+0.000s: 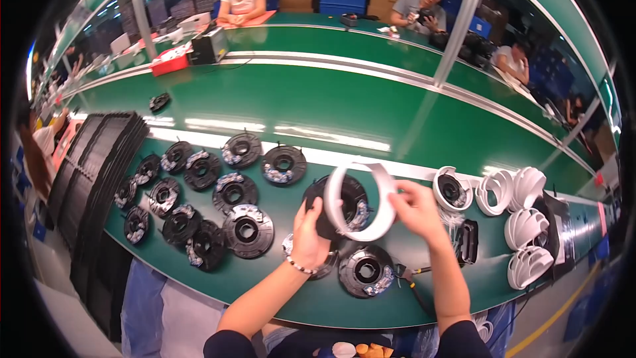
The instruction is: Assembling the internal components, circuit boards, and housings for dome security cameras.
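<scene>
My left hand (309,238) grips a black round disc housing (317,192) by its left edge; a small circuit board shows on its face. In front of that disc a white plastic ring (334,200) is held upright, pinched at its right side by my right hand (416,209). The ring overlaps the disc in view; whether they touch cannot be made out. Below the hands lies another black disc (358,283) with a circuit board, and beside it are cutting pliers (416,289) with black and yellow handles. My left hand partly hides further discs under it.
Several black discs (246,231) with circuit boards cover the bench's left side. Stacked black trays (93,172) stand at far left. White rings (528,229) are grouped at right, near a black frame-shaped part (468,242). A conveyor (278,109) runs behind; people sit beyond it.
</scene>
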`<action>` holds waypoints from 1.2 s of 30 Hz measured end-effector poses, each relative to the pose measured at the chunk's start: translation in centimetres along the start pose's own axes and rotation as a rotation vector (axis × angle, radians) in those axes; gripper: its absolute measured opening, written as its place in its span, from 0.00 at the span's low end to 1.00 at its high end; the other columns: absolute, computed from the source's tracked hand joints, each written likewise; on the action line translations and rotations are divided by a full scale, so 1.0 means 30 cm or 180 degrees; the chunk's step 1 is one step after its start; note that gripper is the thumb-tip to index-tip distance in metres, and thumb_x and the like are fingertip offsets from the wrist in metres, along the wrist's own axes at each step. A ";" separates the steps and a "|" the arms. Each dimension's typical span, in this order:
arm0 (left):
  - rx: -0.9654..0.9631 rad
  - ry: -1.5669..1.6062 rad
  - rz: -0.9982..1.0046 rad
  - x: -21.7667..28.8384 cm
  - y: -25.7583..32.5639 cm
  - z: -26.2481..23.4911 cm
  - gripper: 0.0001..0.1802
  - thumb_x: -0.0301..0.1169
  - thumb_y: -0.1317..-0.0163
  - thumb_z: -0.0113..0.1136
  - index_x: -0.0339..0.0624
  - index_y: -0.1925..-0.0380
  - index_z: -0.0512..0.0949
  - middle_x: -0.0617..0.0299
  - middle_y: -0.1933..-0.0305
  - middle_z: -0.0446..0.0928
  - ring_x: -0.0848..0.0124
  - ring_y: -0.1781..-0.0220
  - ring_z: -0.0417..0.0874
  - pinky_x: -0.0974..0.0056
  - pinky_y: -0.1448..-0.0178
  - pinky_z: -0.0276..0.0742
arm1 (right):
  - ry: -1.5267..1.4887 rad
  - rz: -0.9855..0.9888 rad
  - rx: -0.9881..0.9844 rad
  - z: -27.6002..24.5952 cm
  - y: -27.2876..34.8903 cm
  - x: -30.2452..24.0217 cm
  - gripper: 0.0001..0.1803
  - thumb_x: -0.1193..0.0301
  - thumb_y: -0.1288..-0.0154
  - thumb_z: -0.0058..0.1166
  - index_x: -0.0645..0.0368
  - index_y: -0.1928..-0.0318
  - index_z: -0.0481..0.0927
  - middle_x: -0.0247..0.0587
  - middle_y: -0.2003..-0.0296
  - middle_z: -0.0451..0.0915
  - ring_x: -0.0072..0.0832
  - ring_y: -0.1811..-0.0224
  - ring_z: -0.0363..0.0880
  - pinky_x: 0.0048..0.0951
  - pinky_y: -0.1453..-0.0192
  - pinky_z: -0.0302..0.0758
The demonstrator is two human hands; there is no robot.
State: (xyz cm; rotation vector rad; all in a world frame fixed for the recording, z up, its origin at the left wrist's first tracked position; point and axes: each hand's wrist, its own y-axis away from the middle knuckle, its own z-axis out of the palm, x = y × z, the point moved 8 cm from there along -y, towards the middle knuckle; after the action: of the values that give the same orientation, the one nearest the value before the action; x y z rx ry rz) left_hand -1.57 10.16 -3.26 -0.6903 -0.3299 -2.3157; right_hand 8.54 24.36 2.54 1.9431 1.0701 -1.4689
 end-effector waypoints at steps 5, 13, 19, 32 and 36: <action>0.0227 0.0286 -0.0503 -0.036 -0.004 -0.068 0.20 0.37 0.40 0.44 0.39 0.51 0.65 0.59 0.53 0.70 0.67 0.53 0.72 0.58 0.46 0.66 | 0.0914 -0.0478 -0.0256 0.083 -0.036 -0.030 0.11 0.75 0.43 0.45 0.67 0.60 0.74 0.37 0.84 0.75 0.16 0.83 0.72 0.20 0.79 0.69; -0.0200 0.0376 -0.0944 -0.099 0.028 0.000 0.18 0.36 0.37 0.37 0.39 0.51 0.66 0.58 0.50 0.70 0.68 0.48 0.71 0.60 0.43 0.66 | 0.1094 -0.0910 -0.0276 0.145 0.008 -0.020 0.37 0.62 0.42 0.44 0.68 0.39 0.45 0.59 0.40 0.50 0.45 0.36 0.49 0.35 0.35 0.47; -0.0709 0.0161 -0.1285 -0.165 0.059 -0.006 0.22 0.40 0.35 0.34 0.52 0.42 0.53 0.62 0.46 0.64 0.69 0.47 0.69 0.58 0.49 0.70 | 0.0767 -0.0701 -0.0542 0.161 0.024 -0.032 0.64 0.51 0.71 0.65 0.66 0.38 0.41 0.59 0.43 0.52 0.48 0.40 0.53 0.38 0.38 0.52; -0.0933 0.0648 -0.1241 -0.073 0.037 0.064 0.41 0.63 0.46 0.33 0.44 0.41 0.56 0.58 0.41 0.61 0.64 0.41 0.63 0.58 0.37 0.57 | 0.1096 -0.1680 -0.0716 0.196 0.081 -0.214 0.61 0.55 0.75 0.69 0.67 0.40 0.50 0.56 0.43 0.55 0.48 0.41 0.54 0.41 0.39 0.53; -0.0830 0.0485 -0.1351 -0.060 0.036 0.083 0.32 0.52 0.43 0.38 0.40 0.46 0.61 0.57 0.49 0.68 0.70 0.54 0.73 0.62 0.48 0.71 | 0.0981 -0.1737 -0.0863 0.183 0.080 -0.230 0.60 0.57 0.73 0.69 0.66 0.39 0.48 0.55 0.41 0.51 0.48 0.38 0.49 0.42 0.37 0.51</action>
State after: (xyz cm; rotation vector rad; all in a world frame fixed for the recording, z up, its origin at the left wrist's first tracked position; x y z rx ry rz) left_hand 1.23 11.37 -2.16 -0.6057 -0.1102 -2.8332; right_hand 6.50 16.77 7.17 1.7958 1.9478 -1.2002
